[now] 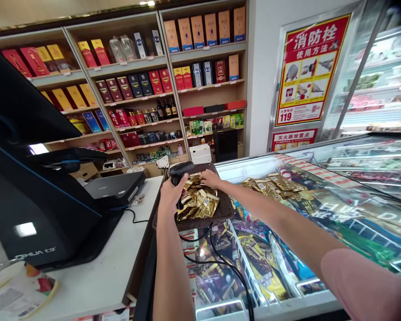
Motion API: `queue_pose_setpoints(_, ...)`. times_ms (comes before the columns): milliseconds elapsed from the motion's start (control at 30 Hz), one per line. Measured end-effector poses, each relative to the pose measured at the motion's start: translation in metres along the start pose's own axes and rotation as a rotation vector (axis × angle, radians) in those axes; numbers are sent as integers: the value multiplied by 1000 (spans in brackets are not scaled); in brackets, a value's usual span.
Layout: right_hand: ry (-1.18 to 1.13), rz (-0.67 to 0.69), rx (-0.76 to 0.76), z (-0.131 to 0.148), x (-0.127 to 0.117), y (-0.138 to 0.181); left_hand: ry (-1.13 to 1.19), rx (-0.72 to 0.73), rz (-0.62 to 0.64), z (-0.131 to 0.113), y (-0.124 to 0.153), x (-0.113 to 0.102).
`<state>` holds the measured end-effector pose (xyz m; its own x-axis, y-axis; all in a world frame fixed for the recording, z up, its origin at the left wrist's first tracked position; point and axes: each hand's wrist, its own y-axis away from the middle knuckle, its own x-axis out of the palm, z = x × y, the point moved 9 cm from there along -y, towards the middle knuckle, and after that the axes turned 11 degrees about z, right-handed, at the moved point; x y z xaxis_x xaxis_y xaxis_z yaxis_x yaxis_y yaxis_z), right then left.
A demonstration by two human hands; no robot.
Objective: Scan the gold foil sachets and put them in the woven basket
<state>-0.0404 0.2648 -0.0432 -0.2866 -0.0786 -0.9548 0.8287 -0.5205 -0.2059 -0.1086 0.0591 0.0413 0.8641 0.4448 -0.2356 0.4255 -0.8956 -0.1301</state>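
My left hand is wrapped round the handle of a black barcode scanner, whose head points to the right. Under it sits a dark brown woven basket filled with small gold foil packets. At the basket's far side, my right hand has its fingers bent together on the gold packets. Whether it grips one of them is hidden. A black cable hangs down in front of the basket.
A glass-topped freezer with packaged ice cream lies to the right, with more gold packets on it. On the left, a black checkout machine stands on a white counter. Shelves of boxes and bottles line the back.
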Motion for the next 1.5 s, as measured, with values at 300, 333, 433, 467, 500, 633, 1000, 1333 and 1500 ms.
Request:
queue_pose_setpoints(300,-29,-232,-59,-23,-56,134,-21,-12,50,7,-14,18)
queue_pose_setpoints(333,-89,-259,-40,-31,-60,149,-25,-16,62,7,-15,20)
queue_pose_setpoints(433,-302,-321,50,-54,-66,189,-33,-20,93,5,-15,28)
queue_pose_setpoints(467,-360,-329,74,-58,-65,199,-33,-21,103,5,-15,31)
queue_pose_setpoints(500,-404,-334,95,-61,-64,208,-31,-22,118,4,-15,36)
queue_pose_setpoints(633,-457,-423,225,-68,-61,232,-22,-25,229,2,-13,61)
queue_pose_setpoints(1000,-1122,-643,244,-102,-48,250,-137,-52,331,-8,3,101)
queue_pose_setpoints(1333,-693,-635,605,-159,-53,275,-195,-20,551,-8,17,144)
queue_pose_setpoints(1500,-560,-597,639,-164,-63,281,-290,17,658,-1,23,171)
